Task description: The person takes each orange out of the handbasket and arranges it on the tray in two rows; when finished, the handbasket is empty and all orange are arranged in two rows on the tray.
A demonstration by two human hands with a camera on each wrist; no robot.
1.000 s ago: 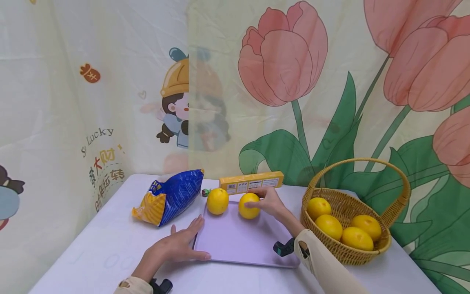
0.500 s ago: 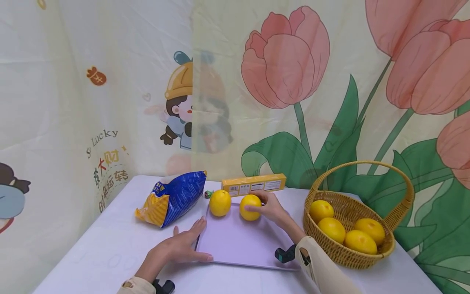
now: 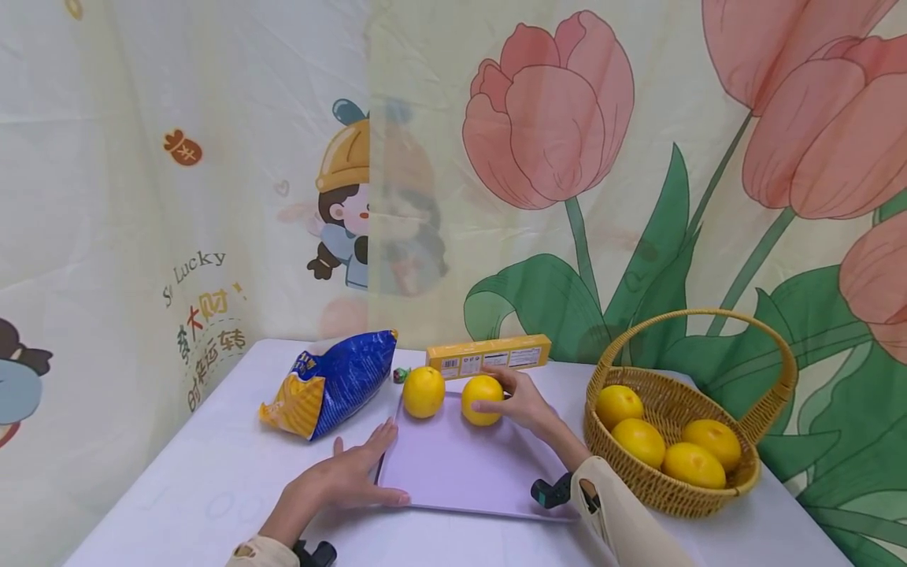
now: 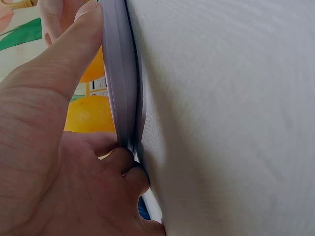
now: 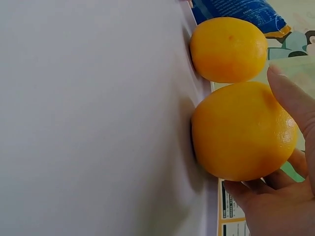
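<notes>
My right hand (image 3: 526,403) holds an orange (image 3: 479,402) on the far part of a pale lilac tray (image 3: 453,465), thumb in front and fingers behind it. In the right wrist view, that orange (image 5: 241,132) sits on the tray surface with the fingers along its side. A second orange (image 3: 423,392) rests at the tray's far left corner. My left hand (image 3: 346,474) lies against the tray's left side, fingers spread and fairly straight, thumb near the front edge. The left wrist view has the tray's rim (image 4: 120,73) close beside the thumb and fingers.
A wicker basket (image 3: 673,504) with several oranges stands right of the tray. A blue and yellow snack bag (image 3: 347,386) lies to the left. Behind the tray are a yellow box (image 3: 489,356) and a small green wrapped piece (image 3: 401,375). A printed curtain (image 3: 425,157) hangs behind the table.
The view has shifted slightly. Both hands, the held orange and the tray stay practically where they were.
</notes>
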